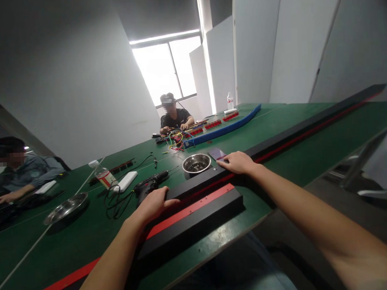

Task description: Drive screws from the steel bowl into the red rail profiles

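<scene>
A long black bar with a red strip (286, 136) runs diagonally over the green table. My left hand (156, 203) grips its nearer part, thumb along the red side. Farther along, my right hand (237, 162) is closed over the same bar, fingers over its far edge. In front of it lies a second black bar with a red face (197, 222), its end near the table edge. Beyond the bars are a steel bowl of small dark parts (196, 163) and a dark flat object (217, 153) by my right fingers. A black power drill (150, 184) lies beyond my left hand.
At the left are a steel dish (66, 209), a bottle (103, 174), a white box (127, 181) and a looped cable. A blue curved bar (225, 130), red parts and coloured wires lie farther back. Two people sit at the table (309, 157), one across and one left.
</scene>
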Demonstrator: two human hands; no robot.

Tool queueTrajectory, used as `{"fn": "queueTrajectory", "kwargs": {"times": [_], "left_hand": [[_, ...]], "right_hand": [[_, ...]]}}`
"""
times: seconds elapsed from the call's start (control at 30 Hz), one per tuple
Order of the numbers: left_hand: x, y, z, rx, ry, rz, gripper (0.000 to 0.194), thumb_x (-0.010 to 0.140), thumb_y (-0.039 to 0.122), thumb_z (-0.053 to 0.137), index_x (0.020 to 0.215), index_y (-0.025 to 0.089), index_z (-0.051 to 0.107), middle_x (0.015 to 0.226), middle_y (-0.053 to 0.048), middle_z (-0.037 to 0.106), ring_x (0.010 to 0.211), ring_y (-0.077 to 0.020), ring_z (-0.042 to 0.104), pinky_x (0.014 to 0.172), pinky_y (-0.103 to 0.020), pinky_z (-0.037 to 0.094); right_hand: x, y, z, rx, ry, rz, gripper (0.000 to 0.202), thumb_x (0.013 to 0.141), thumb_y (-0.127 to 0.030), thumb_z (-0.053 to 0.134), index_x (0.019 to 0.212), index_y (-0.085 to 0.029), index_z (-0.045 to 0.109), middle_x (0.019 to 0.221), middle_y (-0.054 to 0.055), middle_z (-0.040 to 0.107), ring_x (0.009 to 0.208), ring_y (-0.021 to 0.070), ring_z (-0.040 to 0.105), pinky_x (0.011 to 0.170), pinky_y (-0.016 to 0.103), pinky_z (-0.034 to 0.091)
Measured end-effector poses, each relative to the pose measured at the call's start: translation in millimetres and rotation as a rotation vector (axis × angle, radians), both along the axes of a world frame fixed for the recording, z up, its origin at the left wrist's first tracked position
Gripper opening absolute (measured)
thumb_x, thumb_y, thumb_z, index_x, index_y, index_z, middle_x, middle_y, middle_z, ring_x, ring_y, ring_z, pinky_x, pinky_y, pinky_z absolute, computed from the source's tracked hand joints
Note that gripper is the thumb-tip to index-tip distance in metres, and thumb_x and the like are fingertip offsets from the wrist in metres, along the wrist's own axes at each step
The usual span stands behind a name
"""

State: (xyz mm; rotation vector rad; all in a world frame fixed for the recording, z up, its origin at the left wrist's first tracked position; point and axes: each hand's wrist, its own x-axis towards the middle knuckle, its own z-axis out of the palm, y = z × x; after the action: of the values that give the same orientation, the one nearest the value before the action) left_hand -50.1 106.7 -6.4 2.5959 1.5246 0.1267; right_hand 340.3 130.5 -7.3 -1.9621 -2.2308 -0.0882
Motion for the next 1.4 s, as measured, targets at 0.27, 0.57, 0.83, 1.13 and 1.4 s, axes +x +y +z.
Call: {"fn": "queueTrajectory", "kwargs": {"times": [0.27, 0.57, 0.83, 1.13, 1.4], "left_hand": [[-3.1, 0.7, 0.3, -0.054, -0.022, 0.025, 0.069, 0.080, 0.079, 0.053, 0.113, 0.019, 0.063, 0.114, -0.016, 0.072, 0.102, -0.0325, 0.068, 0.083, -0.037, 0.050], [-3.0, 1.3, 5.3, -0.094, -0.041, 0.045, 0.077, 0.078, 0.079, 0.056, 0.122, 0.017, 0.064, 0.124, -0.017, 0.069, 0.110, -0.0343, 0.066, 0.089, -0.039, 0.050], [-6.1, 9.8, 3.0, -0.119, -0.109, 0.052, 0.080, 0.077, 0.078, 0.058, 0.126, 0.015, 0.065, 0.131, -0.017, 0.067, 0.117, -0.0343, 0.064, 0.097, -0.039, 0.049], [-1.1, 2.0, 3.1, 0.100, -0.074, -0.019, 0.068, 0.079, 0.073, 0.059, 0.123, 0.021, 0.063, 0.120, -0.013, 0.071, 0.108, -0.0320, 0.066, 0.091, -0.039, 0.049], [12.1, -1.0, 0.3, 0.242, 0.206, -0.073, 0.070, 0.081, 0.057, 0.066, 0.138, 0.018, 0.053, 0.125, -0.018, 0.068, 0.111, -0.0377, 0.066, 0.093, -0.044, 0.046]], "right_hand": [[1.5, 3.7, -4.1, -0.015, 0.028, -0.016, 0.075, 0.092, -0.077, 0.026, 0.111, -0.026, 0.078, 0.111, 0.013, 0.076, 0.103, 0.0331, 0.070, 0.088, 0.041, 0.049], [4.1, -18.9, -12.0, 0.149, 0.005, 0.048, 0.074, 0.098, -0.069, 0.021, 0.103, -0.022, 0.077, 0.105, 0.014, 0.076, 0.100, 0.0315, 0.068, 0.088, 0.041, 0.045], [3.1, -22.9, -10.9, 0.197, -0.054, 0.092, 0.077, 0.098, -0.070, 0.018, 0.105, -0.018, 0.075, 0.105, 0.017, 0.074, 0.099, 0.0318, 0.068, 0.086, 0.040, 0.044], [1.0, 8.4, 1.6, -0.004, -0.013, 0.006, 0.083, 0.087, -0.084, 0.021, 0.110, -0.028, 0.078, 0.108, 0.014, 0.076, 0.101, 0.0354, 0.070, 0.083, 0.043, 0.049], [-2.6, 26.2, 8.8, -0.112, 0.010, -0.006, 0.097, 0.085, -0.086, 0.011, 0.112, -0.023, 0.079, 0.107, 0.019, 0.075, 0.099, 0.0383, 0.069, 0.084, 0.046, 0.048]]}}
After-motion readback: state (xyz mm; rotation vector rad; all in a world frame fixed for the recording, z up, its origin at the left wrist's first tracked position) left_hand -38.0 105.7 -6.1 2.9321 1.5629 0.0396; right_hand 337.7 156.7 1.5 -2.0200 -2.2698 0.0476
